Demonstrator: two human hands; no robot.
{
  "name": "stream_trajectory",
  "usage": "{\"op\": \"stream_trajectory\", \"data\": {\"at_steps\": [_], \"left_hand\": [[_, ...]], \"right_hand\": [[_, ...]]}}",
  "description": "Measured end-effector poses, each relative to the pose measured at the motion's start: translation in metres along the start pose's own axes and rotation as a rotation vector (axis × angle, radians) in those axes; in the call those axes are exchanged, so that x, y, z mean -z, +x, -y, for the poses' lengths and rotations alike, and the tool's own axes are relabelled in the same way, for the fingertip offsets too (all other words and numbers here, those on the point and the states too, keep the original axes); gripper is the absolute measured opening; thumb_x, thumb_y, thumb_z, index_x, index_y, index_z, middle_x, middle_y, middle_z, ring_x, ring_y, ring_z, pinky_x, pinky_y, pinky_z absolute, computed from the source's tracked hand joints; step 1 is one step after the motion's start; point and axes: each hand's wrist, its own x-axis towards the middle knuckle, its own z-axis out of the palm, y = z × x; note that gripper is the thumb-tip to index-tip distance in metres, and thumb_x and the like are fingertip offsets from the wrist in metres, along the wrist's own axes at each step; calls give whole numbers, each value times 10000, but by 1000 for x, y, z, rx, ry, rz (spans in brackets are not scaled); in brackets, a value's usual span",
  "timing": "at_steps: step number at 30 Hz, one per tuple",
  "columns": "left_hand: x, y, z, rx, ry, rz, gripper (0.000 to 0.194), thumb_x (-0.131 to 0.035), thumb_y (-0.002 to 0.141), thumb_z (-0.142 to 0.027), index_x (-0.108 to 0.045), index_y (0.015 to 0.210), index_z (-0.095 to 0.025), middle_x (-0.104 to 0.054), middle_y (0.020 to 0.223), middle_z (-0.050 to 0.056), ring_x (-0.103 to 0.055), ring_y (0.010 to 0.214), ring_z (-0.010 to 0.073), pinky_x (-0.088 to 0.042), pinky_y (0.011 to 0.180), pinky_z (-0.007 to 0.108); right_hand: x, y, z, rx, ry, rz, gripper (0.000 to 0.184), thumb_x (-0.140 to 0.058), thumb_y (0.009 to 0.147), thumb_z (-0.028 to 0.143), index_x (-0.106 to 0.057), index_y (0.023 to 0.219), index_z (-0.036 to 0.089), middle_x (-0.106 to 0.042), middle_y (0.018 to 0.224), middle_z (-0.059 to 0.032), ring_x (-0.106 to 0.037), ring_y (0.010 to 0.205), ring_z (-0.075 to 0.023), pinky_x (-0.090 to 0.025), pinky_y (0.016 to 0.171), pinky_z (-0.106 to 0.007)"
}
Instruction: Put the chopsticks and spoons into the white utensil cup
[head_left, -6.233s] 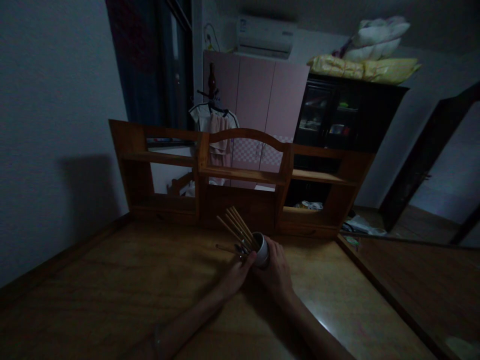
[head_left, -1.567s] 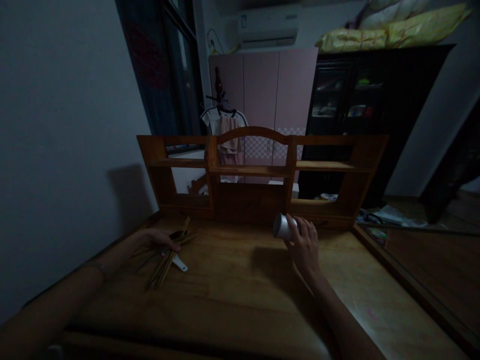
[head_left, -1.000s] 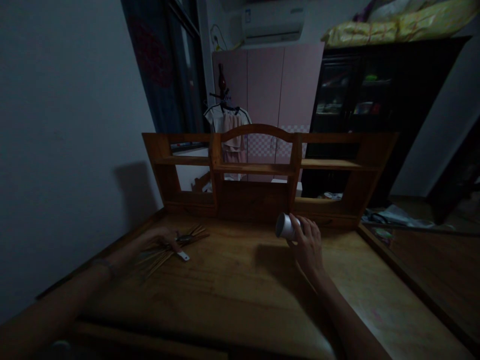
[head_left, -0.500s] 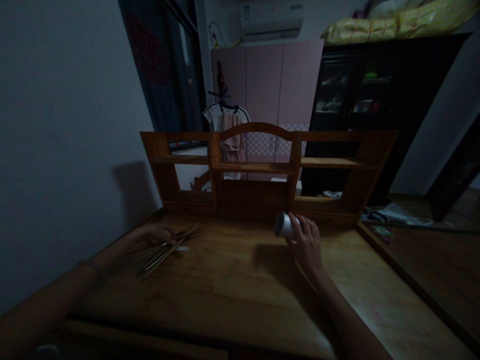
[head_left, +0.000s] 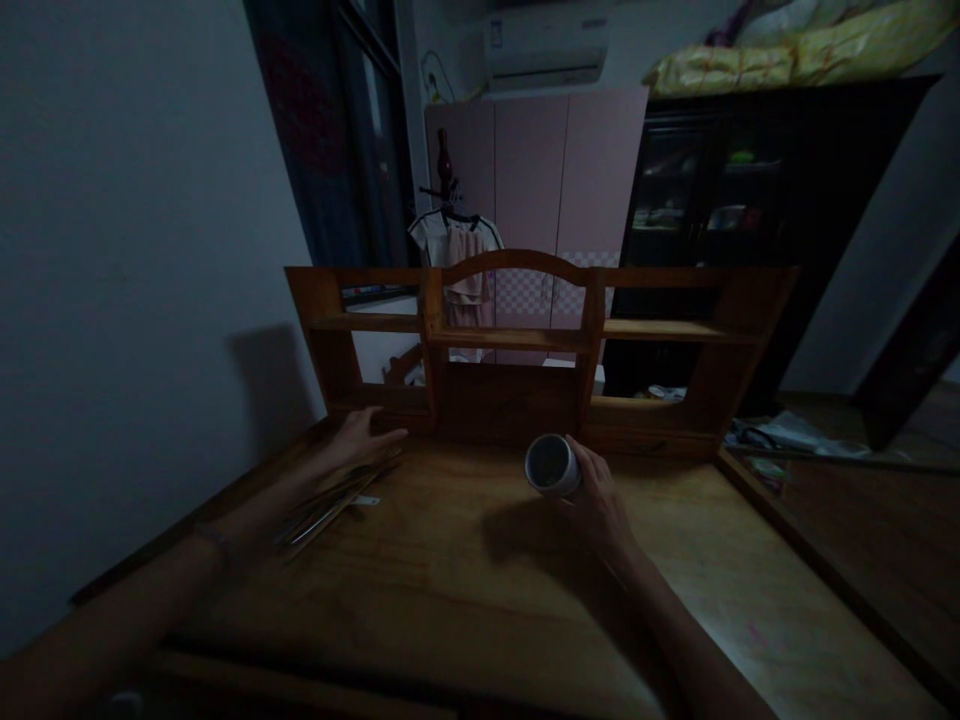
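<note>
My right hand (head_left: 598, 493) is wrapped round a light-coloured cylindrical cup (head_left: 552, 466), held tilted above the desk with its dark open mouth facing me. My left hand (head_left: 360, 438) is open, thumb and fingers spread, just above a bundle of thin sticks (head_left: 330, 508). The bundle lies loose on the left of the desk, some sticks wooden and one shiny. A small white flat piece (head_left: 366, 500) with a hole pokes out from beside the sticks. Part of the bundle is hidden by my left hand and forearm.
The wooden desk (head_left: 450, 560) carries a shelf unit (head_left: 512, 342) along its back edge. A white wall (head_left: 150, 250) rises close on the left. Beyond stand a pink wardrobe (head_left: 529, 180), a dark cabinet (head_left: 817, 200) and clothes on a rack (head_left: 466, 262).
My left hand has lifted off the sticks and spread its fingers, moving up and right. The right hand has brought the cup left and turned its mouth more toward me.
</note>
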Motion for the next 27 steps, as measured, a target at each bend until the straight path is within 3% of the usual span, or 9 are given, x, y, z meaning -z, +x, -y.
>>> {"op": "stream_trajectory", "data": {"at_steps": [3, 5, 8, 11, 15, 18, 20, 24, 27], "left_hand": [[-35, -24, -42, -172, -174, 181, 808, -819, 552, -485, -544, 1260, -210, -543, 1307, 107, -492, 1223, 303, -350, 1062, 401], [-61, -56, -72, -334, -353, 434, 896, -845, 547, -419, -475, 1347, -260, -450, 1425, 101, -414, 1311, 308, -340, 1087, 424], [-96, -109, -110, -466, -508, 608, 1124, -899, 474, -346, -325, 1440, -322, -345, 1508, 79, -306, 1389, 318, -249, 1147, 472], [-128, -145, -132, -362, -759, 603, 1170, -880, 546, -306, -175, 1480, -345, -446, 1434, 93, -404, 1339, 298, -303, 1127, 470], [-159, -158, -134, -283, -860, 373, 1006, -892, 526, -294, -342, 1367, -339, -533, 1329, 81, -500, 1254, 280, -370, 1091, 426], [-165, -143, -125, -276, -849, 324, 926, -884, 545, -317, -365, 1311, -336, -553, 1298, 78, -542, 1204, 258, -414, 1050, 401], [-159, -120, -116, -258, -846, 279, 849, -851, 599, -347, -363, 1293, -306, -572, 1269, 87, -570, 1164, 242, -434, 1021, 394], [-130, -45, -88, -182, -674, -9, 738, -837, 599, -380, -433, 1192, -210, -602, 1213, 108, -599, 1111, 217, -445, 991, 370], [-106, 9, -59, -105, -603, -102, 787, -871, 548, -328, -430, 1179, -162, -599, 1204, 131, -581, 1132, 229, -416, 1014, 385]], "right_hand": [[-1, -1, 8, 16, 73, 64, 778, -695, 772, 310, -303, 1441, 244, -441, 1410, -112, -439, 1274, -280, -411, 1046, -466], [-1, -3, 14, 20, 133, 103, 778, -694, 769, 315, -302, 1436, 233, -432, 1418, -118, -436, 1284, -285, -406, 1051, -465], [-3, -7, 19, -8, 229, 144, 787, -699, 758, 349, -306, 1429, 228, -452, 1400, -126, -465, 1261, -301, -427, 1026, -467], [-9, -13, 18, -21, 309, 187, 808, -696, 757, 358, -280, 1439, 233, -463, 1385, -135, -490, 1238, -312, -436, 1012, -476], [-19, -18, 11, 24, 339, 203, 816, -688, 764, 315, -242, 1441, 224, -445, 1391, -149, -464, 1266, -310, -417, 1031, -487], [-21, -17, 12, 24, 348, 237, 863, -703, 772, 347, -200, 1464, 233, -382, 1453, -136, -399, 1324, -297, -374, 1075, -483], [-21, -16, 14, 5, 338, 255, 893, -697, 789, 378, -156, 1486, 246, -323, 1498, -122, -355, 1355, -285, -351, 1094, -478], [-22, -15, 10, -30, 265, 219, 788, -607, 864, 367, -144, 1496, 274, -310, 1508, -108, -356, 1358, -263, -370, 1080, -483], [-24, -16, 0, -9, 210, 203, 691, -543, 896, 331, -190, 1487, 282, -352, 1483, -108, -386, 1338, -267, -405, 1049, -498]]}}
